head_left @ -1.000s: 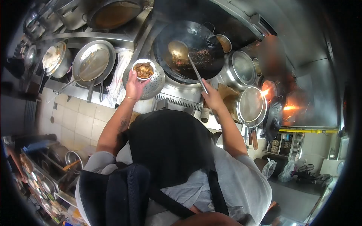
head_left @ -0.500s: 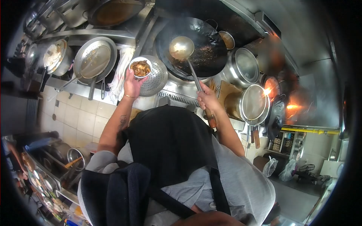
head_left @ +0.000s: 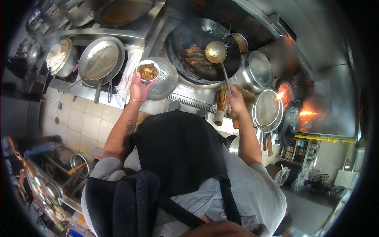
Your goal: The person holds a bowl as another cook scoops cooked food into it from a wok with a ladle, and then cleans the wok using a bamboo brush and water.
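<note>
My left hand [head_left: 139,89] is closed around a small white bowl [head_left: 147,71] filled with brown, cooked-looking food. Under and beside the bowl lies a round perforated metal strainer [head_left: 166,81]. In my right hand [head_left: 235,100] is the long handle of a ladle [head_left: 216,52]. The ladle's head is over the right part of a large black wok [head_left: 189,35], and I cannot tell whether it touches the wok. Reddish-brown bits of food [head_left: 193,54] lie on the wok's surface to the left of the ladle.
A bamboo wok brush [head_left: 220,104] stands beside my right hand. Metal pots [head_left: 258,71] and a mesh strainer [head_left: 267,110] are at the right, near open flames [head_left: 306,113]. Left are a pan with a strainer [head_left: 100,59] and a white cloth [head_left: 133,63].
My right hand and the ladle have moved right across the wok, uncovering the food bits and the wok brush. My left hand with the bowl has stayed nearly still.
</note>
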### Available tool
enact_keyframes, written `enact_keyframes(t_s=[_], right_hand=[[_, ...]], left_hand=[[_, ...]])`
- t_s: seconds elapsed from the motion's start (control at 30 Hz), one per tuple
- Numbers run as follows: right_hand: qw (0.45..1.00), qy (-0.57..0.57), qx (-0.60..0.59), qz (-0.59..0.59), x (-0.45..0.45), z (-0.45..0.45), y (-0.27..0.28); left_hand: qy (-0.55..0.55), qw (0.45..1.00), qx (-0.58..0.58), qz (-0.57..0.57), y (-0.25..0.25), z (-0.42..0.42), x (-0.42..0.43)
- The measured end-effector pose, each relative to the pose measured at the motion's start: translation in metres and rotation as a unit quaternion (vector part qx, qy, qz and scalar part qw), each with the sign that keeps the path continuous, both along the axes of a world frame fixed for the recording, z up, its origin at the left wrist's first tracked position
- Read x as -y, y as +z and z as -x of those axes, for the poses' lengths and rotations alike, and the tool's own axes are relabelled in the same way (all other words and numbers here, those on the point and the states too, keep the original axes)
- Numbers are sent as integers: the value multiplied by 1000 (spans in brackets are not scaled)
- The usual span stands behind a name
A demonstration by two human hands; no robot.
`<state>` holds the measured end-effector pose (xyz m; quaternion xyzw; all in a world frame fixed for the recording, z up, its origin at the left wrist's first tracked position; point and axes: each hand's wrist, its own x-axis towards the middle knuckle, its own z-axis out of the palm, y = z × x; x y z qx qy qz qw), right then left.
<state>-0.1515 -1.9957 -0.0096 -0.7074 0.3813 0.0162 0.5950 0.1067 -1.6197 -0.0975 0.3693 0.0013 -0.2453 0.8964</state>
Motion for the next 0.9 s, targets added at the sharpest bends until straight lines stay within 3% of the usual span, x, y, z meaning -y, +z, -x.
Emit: enact_keyframes(t_s=[0.03,0.07,0.17,0.23,0.27,0.33,0.4,0.5,0.57,0.63,0.9], right_hand=[[990,46,-33,129,4,1,-6],[990,46,-35,129,2,1,-12],[953,115,-58,275,-15,9,-22],[997,62,-32,-42,-62,3,25],[997,62,-33,-43,-70,0,37],[959,21,34,-282,-82,-4,57],[953,24,47,-298,-95,-8,81],[962,101,64,-247,-124,-6,114],[976,205,70,28,-141,0,126],[899,262,172,306,-156,4,121],[876,278,156,361,-158,0,100]], left_hand=[[2,1000,3,-7,0,2,-1],[2,1000,2,-7,0,3,-1],[0,1000,2,-13,-3,6,-2],[1,999,-28,-43,-10,7,-1],[1,999,-28,-44,-14,7,1],[-12,999,-25,-26,-22,7,5],[-6,1000,-20,-21,-27,2,9],[-23,1000,-9,-3,-23,-5,16],[-20,1000,4,7,-4,-10,21],[-7,1000,4,12,17,-14,25],[-1,995,70,70,54,-19,35]])
